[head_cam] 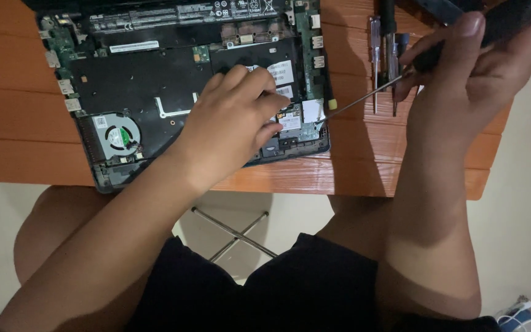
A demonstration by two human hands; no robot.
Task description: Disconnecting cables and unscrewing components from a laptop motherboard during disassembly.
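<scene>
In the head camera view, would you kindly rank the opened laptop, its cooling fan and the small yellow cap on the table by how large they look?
1. Opened laptop, by far the largest, covering much of the orange table.
2. Cooling fan, a small round part inside it.
3. Yellow cap, the smallest, just right of the laptop's edge.

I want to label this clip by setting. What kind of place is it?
Probably a home or informal repair corner, not a workshop: a small orange wooden table on folding metal legs, a plain pale floor, and an opened laptop with spare screwdrivers beside it.
</scene>
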